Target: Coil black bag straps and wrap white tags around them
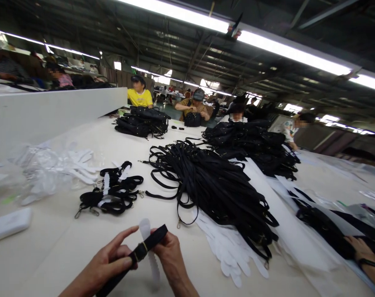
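Observation:
Both my hands grip one black strap [150, 241] with a small metal buckle, low in the middle of the head view. My left hand [108, 260] pinches the strap near the buckle, forefinger stretched out. My right hand [170, 258] is closed round the strap's upper end together with a white serrated paper strip [146, 231] that runs behind it. Just beyond lies a small heap of bundled black straps wrapped in white strips [111, 192]. A large pile of loose black straps [212, 185] lies to the right of it.
White paper strips [230, 251] lie under the big pile's near end. Clear plastic bags with white strips [51, 169] sit at left, beside a white partition [51, 111]. More black bags and straps [142, 121] are piled farther off. A co-worker's hand [365, 251] is at right; several people sit at the far end.

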`<state>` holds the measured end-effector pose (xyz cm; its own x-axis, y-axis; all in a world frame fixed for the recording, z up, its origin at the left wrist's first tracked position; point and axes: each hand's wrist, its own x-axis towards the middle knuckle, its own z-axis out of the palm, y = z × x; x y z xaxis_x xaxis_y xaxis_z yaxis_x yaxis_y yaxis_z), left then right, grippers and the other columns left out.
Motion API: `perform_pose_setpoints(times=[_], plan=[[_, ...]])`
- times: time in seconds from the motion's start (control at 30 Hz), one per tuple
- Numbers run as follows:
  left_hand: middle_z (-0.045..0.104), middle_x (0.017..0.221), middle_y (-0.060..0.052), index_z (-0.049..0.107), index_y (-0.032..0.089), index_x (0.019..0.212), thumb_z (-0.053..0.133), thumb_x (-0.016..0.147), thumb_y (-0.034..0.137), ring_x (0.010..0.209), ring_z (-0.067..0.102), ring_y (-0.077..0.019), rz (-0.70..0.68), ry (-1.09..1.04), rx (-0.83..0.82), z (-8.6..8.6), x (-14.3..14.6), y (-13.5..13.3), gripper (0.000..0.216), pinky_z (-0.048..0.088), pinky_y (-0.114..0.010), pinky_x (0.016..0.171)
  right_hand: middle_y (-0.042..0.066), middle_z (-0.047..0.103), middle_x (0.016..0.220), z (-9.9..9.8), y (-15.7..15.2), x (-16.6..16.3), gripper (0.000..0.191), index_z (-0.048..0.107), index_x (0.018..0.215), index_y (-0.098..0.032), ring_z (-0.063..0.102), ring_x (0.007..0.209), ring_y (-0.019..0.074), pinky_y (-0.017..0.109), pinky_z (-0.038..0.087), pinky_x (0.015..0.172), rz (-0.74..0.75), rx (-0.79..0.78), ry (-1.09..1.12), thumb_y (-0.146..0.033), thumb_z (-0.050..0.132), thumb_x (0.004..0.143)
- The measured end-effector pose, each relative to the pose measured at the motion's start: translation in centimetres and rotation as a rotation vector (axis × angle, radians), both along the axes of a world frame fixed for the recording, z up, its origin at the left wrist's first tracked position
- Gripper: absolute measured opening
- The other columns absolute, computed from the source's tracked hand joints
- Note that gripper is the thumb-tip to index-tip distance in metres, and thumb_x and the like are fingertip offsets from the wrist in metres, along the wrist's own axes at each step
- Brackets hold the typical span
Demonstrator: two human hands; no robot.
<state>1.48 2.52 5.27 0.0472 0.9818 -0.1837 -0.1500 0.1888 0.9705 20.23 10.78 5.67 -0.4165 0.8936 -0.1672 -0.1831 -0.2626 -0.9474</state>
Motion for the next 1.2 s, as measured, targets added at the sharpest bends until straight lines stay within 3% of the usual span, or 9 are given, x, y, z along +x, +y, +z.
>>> perform_pose_setpoints(times=[0.07,0.13,0.33,0.53,0.67,0.8,0.93,1.07,1.2], plan=[[0.07,0.072,0.0,0.03,0.025,0.151,0.074,0.072,0.053,0.075,0.066,-0.0251,-0.001,-0.005,-0.008,-0.1,0.2,0.0,0.094,0.046,-0.035,0.073,0.001,0.068,0.069,0.3,-0.2,-0.2,0.027,0.075,0.077,-0.015,0.059,0.065,0.0153,0.028,0.047,0.067,0.019,-0.016,-0.015,-0.036,0.084,0.062],[0.07,0.072,0.0,0.029,0.024,0.152,0.074,0.072,0.052,0.076,0.066,-0.0253,-0.001,-0.012,-0.026,-0.2,0.2,0.1,0.096,0.048,-0.035,0.074,0.001,0.065,0.063,0.8,-0.5,-0.4,0.023,0.076,0.072,-0.015,0.056,0.06,0.0136,0.026,0.045,0.062,0.076,-0.028,-0.031,-0.036,0.081,0.065],[0.077,0.091,-0.006,0.07,0.022,0.12,0.075,0.073,0.05,0.088,0.067,-0.0274,-0.06,0.003,-0.077,-1.0,-0.3,0.8,0.055,0.05,-0.037,0.084,0.004,0.069,0.07,0.7,-0.9,-0.8,0.031,0.078,0.079,-0.014,0.061,0.066,0.0161,0.027,0.047,0.064,0.243,-0.054,-0.018,-0.044,0.077,0.072],[0.078,0.096,-0.003,0.074,0.024,0.112,0.069,0.077,0.05,0.096,0.067,-0.0304,0.058,0.269,-0.064,-0.1,-1.3,1.1,0.044,0.05,-0.036,0.088,0.003,0.07,0.072,-1.5,-2.1,-0.8,0.05,0.07,0.106,-0.016,0.06,0.055,0.0128,0.026,0.048,0.058,0.208,-0.1,-0.038,-0.04,0.083,0.065],[0.078,0.096,0.0,0.074,0.028,0.108,0.064,0.08,0.05,0.096,0.068,-0.0285,0.105,0.571,-0.037,0.2,-2.2,0.7,0.036,0.05,-0.033,0.086,0.005,0.072,0.075,-2.5,-3.8,-0.9,0.038,0.067,0.106,-0.017,0.065,0.059,0.0154,0.028,0.051,0.063,0.127,0.03,-0.133,-0.043,0.072,0.078],[0.076,0.111,-0.002,0.074,0.032,0.105,0.061,0.083,0.044,0.107,0.065,-0.0297,0.174,0.902,0.124,-0.9,-2.2,0.0,0.029,0.045,-0.039,0.098,0.005,0.074,0.085,-2.6,-4.9,-1.0,0.02,0.07,0.102,-0.021,0.07,0.076,0.0189,0.03,0.053,0.075,0.146,0.225,-0.208,-0.032,0.06,0.088],[0.075,0.112,-0.004,0.07,0.031,0.112,0.054,0.089,0.035,0.106,0.065,-0.0277,0.054,1.142,0.18,-2.6,-1.8,-0.5,0.028,0.043,-0.043,0.098,0.002,0.074,0.09,-2.5,-5.0,-1.1,0.028,0.074,0.094,-0.023,0.068,0.082,0.0175,0.027,0.051,0.077,0.207,0.295,-0.259,-0.014,0.05,0.084],[0.069,0.121,-0.001,0.068,0.034,0.112,0.049,0.092,0.03,0.107,0.064,-0.0237,0.002,1.176,0.201,-4.3,-1.8,-0.8,0.028,0.047,-0.039,0.093,-0.001,0.074,0.091,-3.2,-4.6,-1.2,0.045,0.076,0.096,-0.025,0.066,0.081,0.0151,0.024,0.049,0.076,0.236,0.339,-0.337,-0.003,0.043,0.074],[0.07,0.121,-0.001,0.065,0.034,0.116,0.052,0.091,0.029,0.11,0.063,-0.0227,0.052,1.135,0.248,-5.7,-2.0,-0.7,0.028,0.047,-0.039,0.096,-0.001,0.074,0.094,-3.9,-4.1,-1.2,0.044,0.076,0.097,-0.027,0.067,0.089,0.015,0.024,0.05,0.085,0.212,0.465,-0.35,-0.003,0.046,0.074]])
